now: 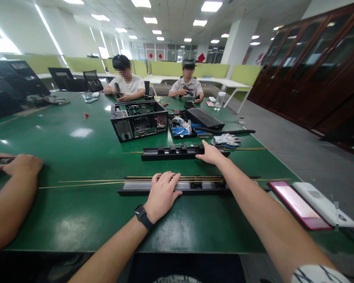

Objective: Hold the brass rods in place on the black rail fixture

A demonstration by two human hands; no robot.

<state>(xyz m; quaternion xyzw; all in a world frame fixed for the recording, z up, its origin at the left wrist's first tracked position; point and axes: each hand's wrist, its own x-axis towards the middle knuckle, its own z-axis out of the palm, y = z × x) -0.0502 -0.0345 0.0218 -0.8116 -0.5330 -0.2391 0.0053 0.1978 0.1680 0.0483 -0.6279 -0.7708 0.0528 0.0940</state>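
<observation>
The near channel rail (205, 192) lies on the green tabletop (85, 220), at the lower centre of the frame. It is a long, straight, narrow profile with black edges and a grey metallic inner face. Thin brass-coloured rods (187, 179) run lengthwise along it, and dark blocks (196, 181) are seated toward its right part.

Orientation: the long axis runs left to right, almost level in the frame. One end points to the left edge; the other passes behind the right forearm. The rods project beyond the rail at both ends, farthest at the left, where they spread slightly apart.

The far channel rail (177, 157) lies at the centre of the frame, roughly parallel to the near one, shorter in view. It is black with a grey inside and carries a row of black blocks (172, 149).

Left hand (163, 196): laid palm down over the near rail, fingers extended across the rods, thumb apart at the front edge. Whether it grips the rods cannot be told.

Right hand (211, 153): at the right part of the far rail, thumb and forefinger at the rightmost block. Whether they are closed on it cannot be told.
</observation>
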